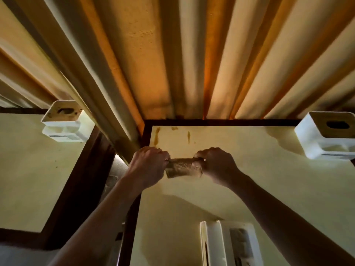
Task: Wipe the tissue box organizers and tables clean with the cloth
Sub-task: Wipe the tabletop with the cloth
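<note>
Both hands, left (pixel 148 166) and right (pixel 217 166), pinch the folded cloth (pixel 183 167); square the fold, then press it flat onto the stained bench (pixel 240 160).

Cream-and-amber curtains (pixel 172 54) hang in long vertical folds; the pale yellow counter (pixel 249 179) has a dark brown border and brownish streaks (pixel 157 135) near its far edge; the cloth (pixel 183 167) is mottled tan-brown; the tissue box organizers (pixel 324 135) are white with tan tops
</note>
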Demonstrator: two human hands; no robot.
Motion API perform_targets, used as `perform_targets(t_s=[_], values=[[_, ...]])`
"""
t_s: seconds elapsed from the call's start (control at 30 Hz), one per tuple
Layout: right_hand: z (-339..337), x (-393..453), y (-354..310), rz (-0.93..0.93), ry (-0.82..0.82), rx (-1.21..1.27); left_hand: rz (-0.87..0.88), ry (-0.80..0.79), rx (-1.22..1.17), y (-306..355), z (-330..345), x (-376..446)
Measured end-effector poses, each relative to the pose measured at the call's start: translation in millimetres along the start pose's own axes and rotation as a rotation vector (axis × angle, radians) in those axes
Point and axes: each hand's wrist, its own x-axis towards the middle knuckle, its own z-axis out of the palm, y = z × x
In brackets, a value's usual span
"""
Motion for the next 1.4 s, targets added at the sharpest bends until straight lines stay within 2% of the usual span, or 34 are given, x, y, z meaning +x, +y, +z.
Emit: perform_targets(t_s=[0.17, 0.27, 0.4, 0.53, 0.6, 0.67, 0.87, 1.03, 1.13, 1.3, 1.4], values=[[30, 53, -9, 0.014, -0.100, -0.001, 0.038, -0.133, 0.134, -44, 14, 27], [32, 86, -12, -0.020, -0.089, 0.001, 0.041, -0.116, 0.167, -63, 8, 49], [23, 132, -9, -0.098, 0.007, -0.052, 0.054, 0.022, 0.200, -87, -3, 81], [21, 161, -2, -0.247, 0.349, -0.081, 0.045, 0.300, 0.122, -108, -1, 102], [31, 165, 5, -0.265, 0.432, -0.087, 0.079, 0.418, 0.123, -113, 12, 104], [53, 160, 12, -0.298, 0.433, -0.111, 0.109, 0.457, 0.093, -115, 33, 98], [119, 119, 29, -0.457, 0.285, -0.058, 0.092, 0.376, 0.038, -106, 128, 54], [133, 99, 36, -0.489, 0.144, -0.072, 0.001, 0.280, -0.055, -85, 146, 29], [127, 86, 56, -0.408, 0.081, -0.031, -0.013, 0.186, -0.157, -76, 140, 34], [116, 42, 104, 0.021, 0.189, -0.068, -0.055, 0.103, -0.187, -51, 160, 65], [117, 18, 128, 0.228, 0.194, -0.150, -0.106, 0.062, -0.121, -46, 174, 77]])
